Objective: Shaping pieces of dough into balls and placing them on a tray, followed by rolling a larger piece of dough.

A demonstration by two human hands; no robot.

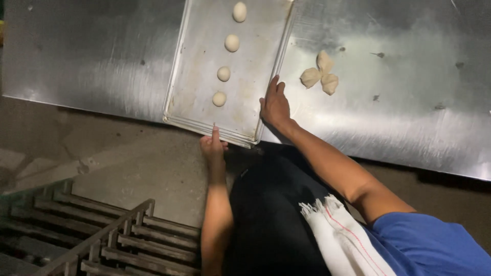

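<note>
Steel fills the upper part of the view, a scuffed metal surface [409, 117] over a bare concrete floor [128, 163].

The left hand [213, 147] reaches up to the near edge of a tray [255, 66]. One of its fingers [215, 134] points up against the rim, and the rest look curled under it, so they seem to pinch the edge, though the underside is hidden. The right hand [274, 106] lies against the tray's right rim near the front corner, its fingers [274, 85] extended and close together along the edge, the thumb out of sight; whether it grips or only steadies I cannot tell.

By the look of it, the step in hand is shifting or squaring the tray, which sits askew with its front corner past the surface's edge. Moving it would call for both hands to act evenly, so it stays level and its load does not roll.

The tray holds four dough balls [224, 73] in one line down its middle, well apart from each other; the rest of it is bare. Three rougher dough pieces [321, 74] lie touching each other on the surface just right of the tray. A white cloth [337, 232] hangs at the person's waist, and a metal rack [97, 235] stands on the floor to the left.
</note>
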